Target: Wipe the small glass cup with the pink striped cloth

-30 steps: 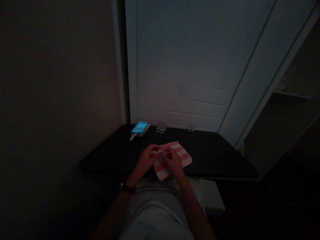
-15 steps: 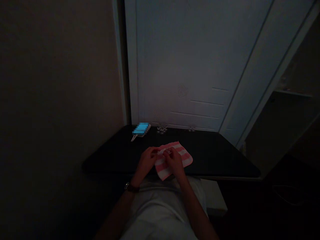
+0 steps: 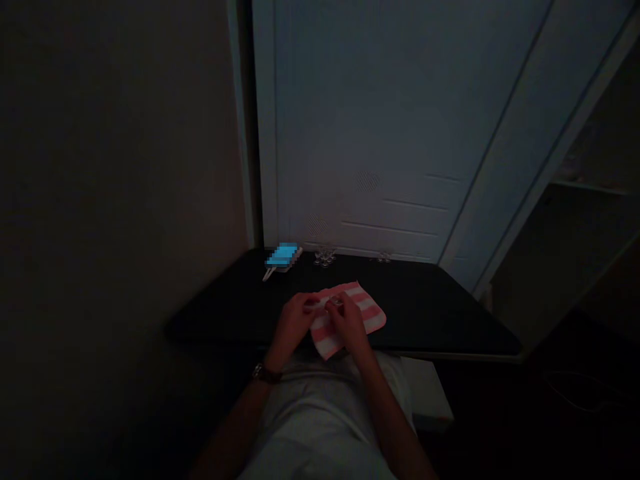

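Near the front edge of a black counter (image 3: 425,320), a left hand (image 3: 294,317) and a right hand (image 3: 349,323) meet over a pink-and-white striped cloth (image 3: 371,313)
The right hand's fingers are closed around a small clear piece (image 3: 337,301), held above the cloth; its exact shape is too dim to make out. The left hand's fingers are curled at the cloth's left side, and whether they pinch anything cannot be told. A wristwatch (image 3: 268,374) circles the left wrist. Along the counter's back, beneath a pale panel (image 3: 380,120), stand a cluster of clear pieces (image 3: 325,257) and, well apart to its right, a smaller clear group (image 3: 384,257); left of the cluster lies a device with a blurred blue screen (image 3: 283,255)
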A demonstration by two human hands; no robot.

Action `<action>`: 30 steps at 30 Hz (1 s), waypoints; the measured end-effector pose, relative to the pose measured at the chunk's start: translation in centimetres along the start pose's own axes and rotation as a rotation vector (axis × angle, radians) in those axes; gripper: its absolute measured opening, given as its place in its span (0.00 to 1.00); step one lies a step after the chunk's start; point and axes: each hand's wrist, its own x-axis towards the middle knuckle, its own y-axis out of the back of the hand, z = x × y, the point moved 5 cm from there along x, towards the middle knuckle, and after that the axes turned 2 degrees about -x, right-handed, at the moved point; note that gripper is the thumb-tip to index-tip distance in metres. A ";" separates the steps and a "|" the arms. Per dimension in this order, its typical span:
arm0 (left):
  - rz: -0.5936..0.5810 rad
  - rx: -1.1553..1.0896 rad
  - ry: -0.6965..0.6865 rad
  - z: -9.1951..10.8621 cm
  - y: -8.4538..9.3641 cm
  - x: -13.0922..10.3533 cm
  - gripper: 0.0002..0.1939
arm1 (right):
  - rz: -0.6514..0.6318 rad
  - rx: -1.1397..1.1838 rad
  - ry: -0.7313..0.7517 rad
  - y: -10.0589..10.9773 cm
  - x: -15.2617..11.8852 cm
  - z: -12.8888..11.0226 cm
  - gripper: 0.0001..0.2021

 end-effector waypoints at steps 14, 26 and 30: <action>0.010 0.233 -0.139 0.9 -0.2 -0.9 0.10 | 0.048 -0.254 -0.015 3.9 0.4 1.3 0.04; 0.011 0.259 -0.133 1.4 -0.3 -1.2 0.13 | 0.109 -0.273 -0.044 5.2 -0.2 2.2 0.05; -0.001 0.281 -0.161 1.5 -0.3 -1.3 0.15 | 0.049 -0.107 -0.079 5.3 -0.7 2.8 0.07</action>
